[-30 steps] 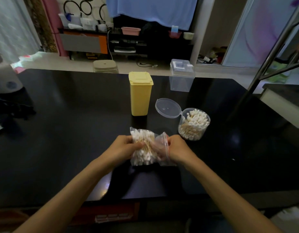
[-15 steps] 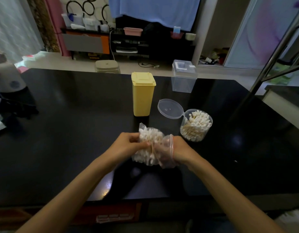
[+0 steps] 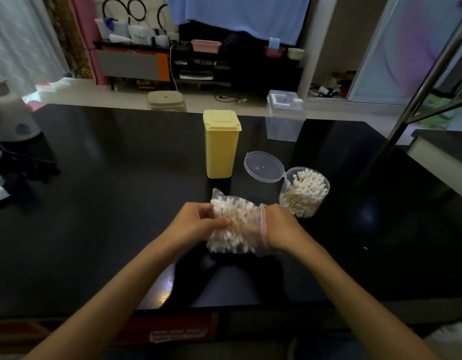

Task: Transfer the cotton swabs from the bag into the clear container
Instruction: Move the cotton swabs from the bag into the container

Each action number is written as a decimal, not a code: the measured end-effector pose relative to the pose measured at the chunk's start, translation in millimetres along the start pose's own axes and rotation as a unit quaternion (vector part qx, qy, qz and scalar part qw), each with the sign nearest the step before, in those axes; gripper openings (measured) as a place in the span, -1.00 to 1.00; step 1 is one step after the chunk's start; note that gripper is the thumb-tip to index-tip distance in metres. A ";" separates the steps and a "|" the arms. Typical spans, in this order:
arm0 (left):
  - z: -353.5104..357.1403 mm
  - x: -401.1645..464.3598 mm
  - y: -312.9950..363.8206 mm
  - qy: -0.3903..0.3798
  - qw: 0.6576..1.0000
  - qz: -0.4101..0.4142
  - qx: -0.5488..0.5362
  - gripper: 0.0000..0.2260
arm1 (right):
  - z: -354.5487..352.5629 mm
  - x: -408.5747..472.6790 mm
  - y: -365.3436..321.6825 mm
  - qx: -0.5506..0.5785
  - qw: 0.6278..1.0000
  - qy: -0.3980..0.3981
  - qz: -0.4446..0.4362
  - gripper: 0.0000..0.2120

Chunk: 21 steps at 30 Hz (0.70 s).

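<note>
While held just above the black desk (image 3: 94, 203), clear bag (image 3: 261, 229) packed with cotton swabs (image 3: 232, 224). Left hand (image 3: 196, 224) grip clamped round the bag's left side, thumb across the swabs. Right hand (image 3: 281, 227) inside the bag's open mouth, fingers blurred behind plastic: grip state cannot be told. Just right, round clear container (image 3: 305, 193), hinged lid (image 3: 263, 166) flipped open, partly filled with swabs. Behind, upright yellow box (image 3: 221, 144); farther back, square clear box (image 3: 285, 115).

Two bare forearms, no sleeves, left grip (image 3: 198, 224), right grip (image 3: 281, 227).
</note>
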<state>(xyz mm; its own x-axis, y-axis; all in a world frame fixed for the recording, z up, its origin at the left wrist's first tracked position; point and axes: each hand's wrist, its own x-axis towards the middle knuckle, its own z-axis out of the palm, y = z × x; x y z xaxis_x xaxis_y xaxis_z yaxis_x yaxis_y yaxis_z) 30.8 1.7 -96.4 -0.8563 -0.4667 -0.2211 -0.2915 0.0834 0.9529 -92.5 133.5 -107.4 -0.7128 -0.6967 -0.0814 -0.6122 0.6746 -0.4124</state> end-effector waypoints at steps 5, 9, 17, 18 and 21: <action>0.9 1.7 -0.3 0.008 0.999 0.020 0.038 -0.72 | -16.7 -6.6 9.1 0.067 0.997 -0.017 0.031 -0.72; 5.4 4.2 0.4 0.006 0.999 0.004 -0.036 -0.89 | -18.7 -11.7 3.8 0.240 0.969 -0.052 0.032 -0.72; 11.4 4.1 -2.4 0.002 1.000 0.012 -0.024 -0.86 | -6.9 -5.9 0.4 0.186 0.979 -0.080 -0.011 -0.83; 11.7 4.7 -2.7 0.008 1.000 0.015 -0.023 -0.83 | -6.3 -4.8 -0.6 0.194 0.977 -0.090 -0.017 -0.80; 12.4 7.9 -3.7 0.009 0.999 0.021 -0.028 -0.80 | -6.8 -5.7 -7.9 0.304 0.942 -0.139 -0.025 -0.72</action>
<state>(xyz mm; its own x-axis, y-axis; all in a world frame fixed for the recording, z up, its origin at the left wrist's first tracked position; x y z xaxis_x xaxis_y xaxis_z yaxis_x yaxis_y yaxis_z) 19.8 8.7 -104.3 -0.8592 -0.4801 -0.1768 -0.2304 0.0547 0.9716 -85.9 133.8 -97.5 -0.5199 -0.8178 -0.2469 -0.2741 0.4334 -0.8585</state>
